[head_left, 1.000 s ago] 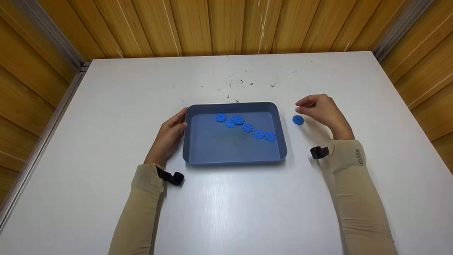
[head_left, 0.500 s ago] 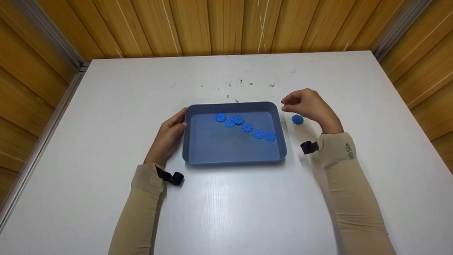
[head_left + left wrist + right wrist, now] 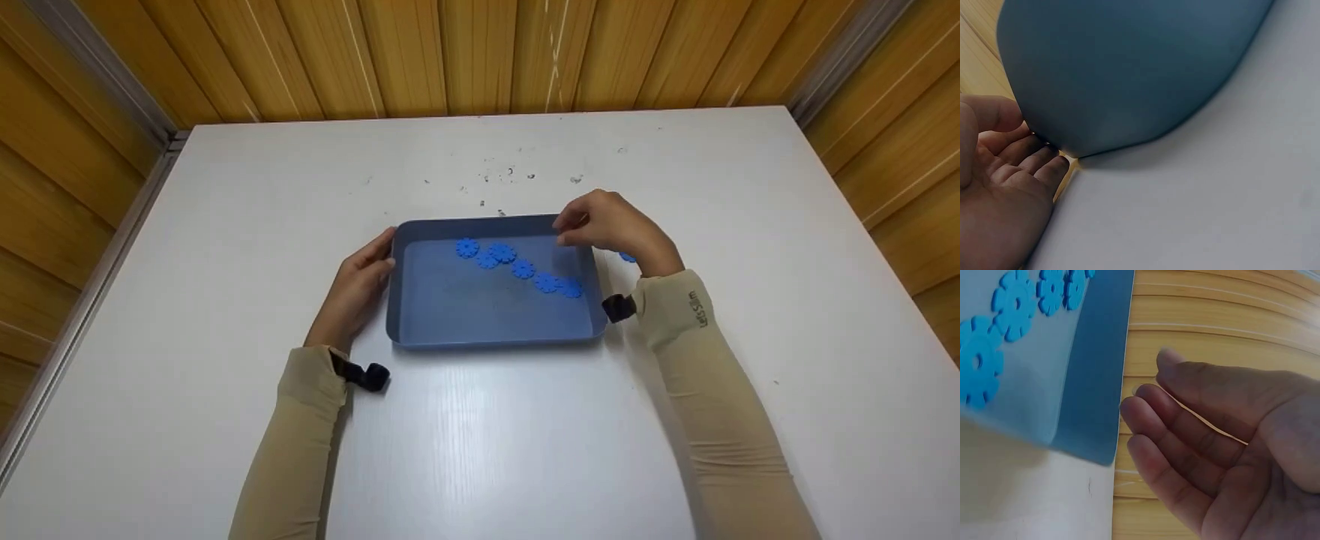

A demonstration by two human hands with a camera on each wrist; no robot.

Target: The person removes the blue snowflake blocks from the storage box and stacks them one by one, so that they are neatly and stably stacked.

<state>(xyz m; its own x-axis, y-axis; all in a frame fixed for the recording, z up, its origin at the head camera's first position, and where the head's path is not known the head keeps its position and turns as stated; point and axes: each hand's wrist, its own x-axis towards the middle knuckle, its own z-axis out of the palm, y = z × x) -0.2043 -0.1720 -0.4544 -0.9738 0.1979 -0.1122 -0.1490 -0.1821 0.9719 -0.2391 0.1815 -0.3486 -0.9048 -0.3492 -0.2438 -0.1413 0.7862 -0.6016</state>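
A blue-grey tray (image 3: 495,322) lies on the white table in the head view. Several blue notched plastic discs (image 3: 523,268) sit inside it in a slanting row, some overlapping. My left hand (image 3: 352,289) rests against the tray's left side, thumb at the rim and fingers near the far corner. Above the tray's far right corner hovers my right hand (image 3: 619,229), its fingers bent loosely and thumb apart from them. I see nothing between its fingertips (image 3: 1134,413) in the right wrist view. Another blue disc (image 3: 627,257) lies on the table to the right, partly covered by the right hand.
The white table (image 3: 465,435) extends around the tray and bears small dark marks (image 3: 510,172) beyond it. Wood-patterned panels (image 3: 480,60) stand along the back and both sides. A black wrist camera (image 3: 619,307) on the right cuff sits close to the tray's right wall.
My right hand has moved left from above the disc on the table to over the tray's far right corner. That disc is now partly hidden. The left hand and tray stay put.
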